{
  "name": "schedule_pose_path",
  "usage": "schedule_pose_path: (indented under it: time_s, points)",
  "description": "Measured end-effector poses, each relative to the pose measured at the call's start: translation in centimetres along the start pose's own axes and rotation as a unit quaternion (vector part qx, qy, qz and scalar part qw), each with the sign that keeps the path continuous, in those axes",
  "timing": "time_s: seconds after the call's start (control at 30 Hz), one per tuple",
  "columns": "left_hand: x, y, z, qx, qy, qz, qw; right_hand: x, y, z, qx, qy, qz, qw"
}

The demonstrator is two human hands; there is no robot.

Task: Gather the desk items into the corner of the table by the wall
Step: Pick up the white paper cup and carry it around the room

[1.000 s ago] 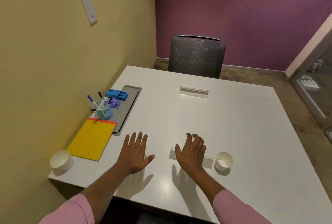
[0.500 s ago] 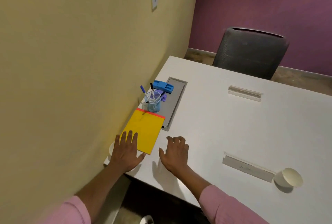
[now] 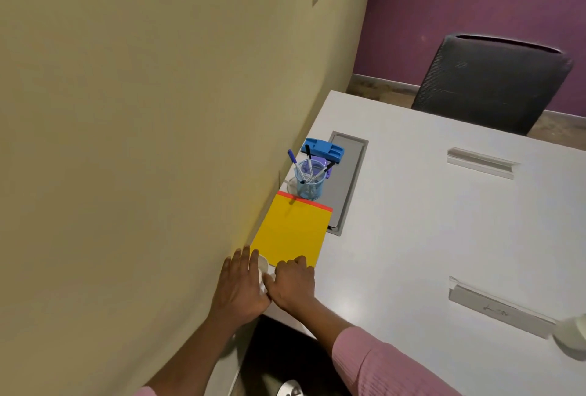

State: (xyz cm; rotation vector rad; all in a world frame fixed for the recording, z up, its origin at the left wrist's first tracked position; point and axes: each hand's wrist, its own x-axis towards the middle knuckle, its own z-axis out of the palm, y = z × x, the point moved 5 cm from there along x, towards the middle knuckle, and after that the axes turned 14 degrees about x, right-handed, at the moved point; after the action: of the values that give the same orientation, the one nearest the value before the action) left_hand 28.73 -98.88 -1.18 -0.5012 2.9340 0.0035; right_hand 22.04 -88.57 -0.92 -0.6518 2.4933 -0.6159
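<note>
A white paper cup [image 3: 263, 266] stands at the near left corner of the white table [image 3: 428, 237], close to the yellow wall. My left hand [image 3: 241, 284] wraps it from the wall side. My right hand [image 3: 293, 281] closes on it from the right, thumb against the cup and curled fingers at the near edge of the yellow notepad [image 3: 295, 230]. Most of the cup is hidden between the hands. Behind the notepad stands a blue mesh pen holder [image 3: 309, 184] with pens, then a blue stapler-like block [image 3: 323, 148]. A second white cup [image 3: 570, 332] sits at the right edge of view.
A grey cable hatch [image 3: 348, 173] lies along the wall side beside the pen holder. A grey name plate [image 3: 501, 310] lies near the front right, and a clear one [image 3: 482, 162] farther back. A dark mesh chair [image 3: 488, 78] stands at the table's far side.
My view has swung left toward the wall. Both hands moved left from the table's middle to the corner and closed around the white cup there.
</note>
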Motion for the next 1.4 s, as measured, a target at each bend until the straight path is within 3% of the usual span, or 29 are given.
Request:
schedule_pose_path:
  time_s: [0.4, 0.67, 1.07, 1.4]
  points:
    - [-1.3, -0.1, -0.6, -0.064, 0.028, 0.027, 0.997, -0.8, -0.3, 1.0, 0.145, -0.030, 0.107, 0.983]
    - [0.7, 4.7, -3.6, 0.003, 0.021, 0.113, 0.993, -2.9, 4.8, -5.9, 0.227, 0.053, 0.168, 0.958]
    - [1.6, 25.2, -8.6, 0.087, 0.035, 0.347, 0.933, -17.2, 20.2, -19.3, 0.318, 0.298, 0.297, 0.849]
    - [-11.6, 49.0, -14.0, 0.118, 0.076, 0.535, 0.833, -42.8, 33.7, -26.1, 0.308, 0.466, 0.400, 0.726]
